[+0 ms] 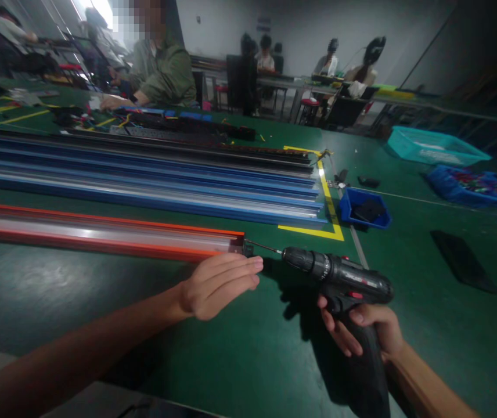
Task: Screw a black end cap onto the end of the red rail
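Observation:
A long orange-edged metal profile [87, 232] lies across the table from the left. My left hand [224, 283] is closed at its right end, fingers straight and pressed together; the thumb is hidden. A small black end piece [247, 248] shows just above the fingertips. My right hand [366, 328] grips a black cordless drill [339, 276] by its handle, a finger near the trigger. The drill's long thin bit [263, 246] points left and its tip reaches the end of the profile. Whether the tip sits in a screw is too small to tell.
Several blue profiles [144, 188] lie behind the orange one, inside yellow tape [333, 209]. A blue bin [365, 208], a teal tray [438, 146], a blue tray of small parts [470, 184] and a dark flat object [464, 261] are on the right. A co-worker [161, 72] sits across the table.

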### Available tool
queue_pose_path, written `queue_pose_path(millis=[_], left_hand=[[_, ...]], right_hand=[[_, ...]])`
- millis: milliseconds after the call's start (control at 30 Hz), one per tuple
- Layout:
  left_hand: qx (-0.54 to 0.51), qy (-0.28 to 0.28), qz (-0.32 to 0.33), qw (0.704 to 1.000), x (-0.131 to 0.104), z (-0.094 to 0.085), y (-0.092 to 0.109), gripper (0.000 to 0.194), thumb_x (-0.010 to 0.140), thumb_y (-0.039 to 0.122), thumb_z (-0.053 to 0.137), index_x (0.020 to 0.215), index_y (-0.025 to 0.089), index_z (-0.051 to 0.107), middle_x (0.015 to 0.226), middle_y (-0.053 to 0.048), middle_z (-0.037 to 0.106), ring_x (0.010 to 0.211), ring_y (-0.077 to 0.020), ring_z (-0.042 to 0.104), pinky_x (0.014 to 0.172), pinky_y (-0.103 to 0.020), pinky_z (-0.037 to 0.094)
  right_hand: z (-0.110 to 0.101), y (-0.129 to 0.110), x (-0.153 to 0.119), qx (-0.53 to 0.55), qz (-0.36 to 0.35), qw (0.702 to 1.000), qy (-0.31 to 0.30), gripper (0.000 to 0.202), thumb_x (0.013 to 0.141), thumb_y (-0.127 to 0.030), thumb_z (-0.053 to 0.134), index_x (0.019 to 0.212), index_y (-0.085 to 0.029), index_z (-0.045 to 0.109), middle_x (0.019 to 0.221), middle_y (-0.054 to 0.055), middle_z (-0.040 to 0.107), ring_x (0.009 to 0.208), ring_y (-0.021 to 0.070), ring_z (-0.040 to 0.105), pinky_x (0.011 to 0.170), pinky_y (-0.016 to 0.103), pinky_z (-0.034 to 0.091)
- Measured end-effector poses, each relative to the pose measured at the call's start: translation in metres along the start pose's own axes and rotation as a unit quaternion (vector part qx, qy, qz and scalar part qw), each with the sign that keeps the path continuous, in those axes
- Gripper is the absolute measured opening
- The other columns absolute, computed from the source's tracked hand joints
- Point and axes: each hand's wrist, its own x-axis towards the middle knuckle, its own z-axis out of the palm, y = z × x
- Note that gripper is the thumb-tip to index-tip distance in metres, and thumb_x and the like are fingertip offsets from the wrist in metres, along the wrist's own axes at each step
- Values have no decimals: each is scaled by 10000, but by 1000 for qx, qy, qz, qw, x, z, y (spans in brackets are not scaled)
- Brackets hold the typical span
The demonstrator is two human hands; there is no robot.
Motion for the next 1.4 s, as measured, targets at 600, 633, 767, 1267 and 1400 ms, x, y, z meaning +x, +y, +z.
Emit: queue_pose_path(millis=[600,633,767,1267,1400], left_hand=[[-350,225,-431,801,26,21,-12,363,869,476,886,918,149,736,743,-7,739,593,-92,678,564,-197,538],[-356,223,-431,798,25,22,-12,354,869,461,890,933,146,742,756,-12,751,601,-92,690,569,-194,544],[-372,214,-426,797,25,22,-11,299,885,393,884,985,139,763,869,-52,814,675,-107,760,600,-185,576],[-421,222,-467,745,27,23,-9,392,882,479,881,939,139,694,884,-80,835,728,-179,825,590,-206,624],[-409,207,-490,742,26,22,-7,444,876,538,870,940,147,670,855,-68,827,695,-179,820,560,-196,613]], right_hand=[[0,4,-3,0,2,1000,-7,435,758,-266,723,1131,-83,852,816,125,811,374,88,535,456,234,511],[0,4,-2,0,1,1000,-7,436,758,-268,724,1129,-80,854,811,124,809,371,85,529,457,233,509],[-2,4,-1,5,5,1000,-8,433,770,-271,729,1138,-80,855,831,131,815,375,82,529,463,234,510],[-4,5,-2,6,19,1000,6,442,752,-278,737,1136,-94,855,822,132,812,374,85,534,465,233,518],[-3,4,-1,9,24,1000,1,440,761,-277,742,1144,-90,850,832,138,812,383,88,547,474,234,532]])
